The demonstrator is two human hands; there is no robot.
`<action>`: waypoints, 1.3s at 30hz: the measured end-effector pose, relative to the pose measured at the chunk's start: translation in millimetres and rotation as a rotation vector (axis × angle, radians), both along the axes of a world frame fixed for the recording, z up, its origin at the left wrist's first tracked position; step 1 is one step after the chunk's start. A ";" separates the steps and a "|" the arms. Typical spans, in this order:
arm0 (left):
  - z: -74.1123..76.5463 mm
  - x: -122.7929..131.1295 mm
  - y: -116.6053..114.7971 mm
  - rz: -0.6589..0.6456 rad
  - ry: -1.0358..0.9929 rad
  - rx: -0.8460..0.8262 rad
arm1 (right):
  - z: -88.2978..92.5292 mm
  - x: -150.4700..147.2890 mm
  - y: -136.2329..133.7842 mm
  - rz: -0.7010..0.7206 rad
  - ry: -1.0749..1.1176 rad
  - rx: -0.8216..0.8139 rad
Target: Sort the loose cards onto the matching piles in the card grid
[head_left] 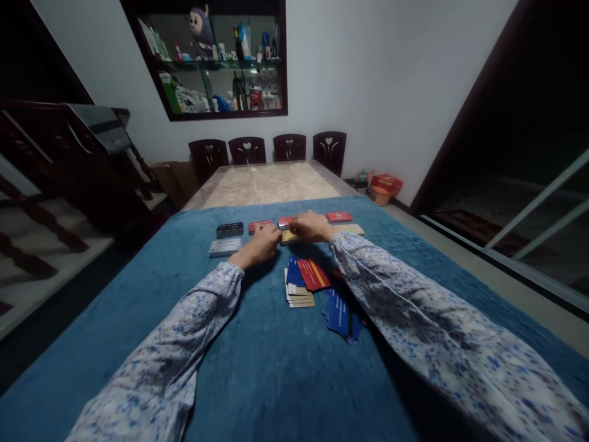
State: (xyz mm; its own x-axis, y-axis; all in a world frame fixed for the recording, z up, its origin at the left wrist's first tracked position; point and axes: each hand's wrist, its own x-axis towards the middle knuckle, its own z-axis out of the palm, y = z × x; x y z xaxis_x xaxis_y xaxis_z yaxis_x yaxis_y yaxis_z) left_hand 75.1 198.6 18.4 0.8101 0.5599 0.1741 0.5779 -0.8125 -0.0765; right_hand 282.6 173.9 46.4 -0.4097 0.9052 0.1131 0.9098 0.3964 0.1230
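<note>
Both hands reach to the stacks of cards on the blue cloth. My left hand (261, 247) is closed, fingers bent together beside a red stack (259, 225) and the gold cards (288, 237); what it grips, if anything, is hidden. My right hand (310, 226) is closed too, its fingertips at another red stack (284, 221) behind the gold cards. Left of them lie a black stack (230, 229) and a silver-grey stack (225, 247). Nearer me, red cards (313, 274) overlap blue and cream ones (300, 301), with more blue cards (341, 315) to the right.
A red stack (339, 217) and pale cards (350, 229) lie right of my hands. The blue cloth (257, 368) covers the near part of the long table (267, 184). Chairs (289, 147) line its far end, below a wall shelf (221, 64).
</note>
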 end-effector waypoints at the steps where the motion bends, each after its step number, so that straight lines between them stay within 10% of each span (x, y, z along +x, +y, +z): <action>1: -0.4 2.4 -3.7 -0.009 -0.010 -0.001 | 0.1 2.8 -5.3 -0.009 -0.002 -0.004; 39: -18.5 83.4 -80.0 -0.398 -0.060 -0.182 | -39.5 104.2 -144.7 -0.135 0.093 0.038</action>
State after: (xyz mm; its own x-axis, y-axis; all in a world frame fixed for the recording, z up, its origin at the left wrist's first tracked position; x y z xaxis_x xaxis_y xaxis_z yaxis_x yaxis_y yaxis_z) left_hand 158.5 118.6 -0.1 0.9603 0.2323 0.1548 0.2164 -0.9698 0.1126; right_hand 386.8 29.2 6.9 -0.2704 0.9458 0.1797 0.9627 0.2660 0.0484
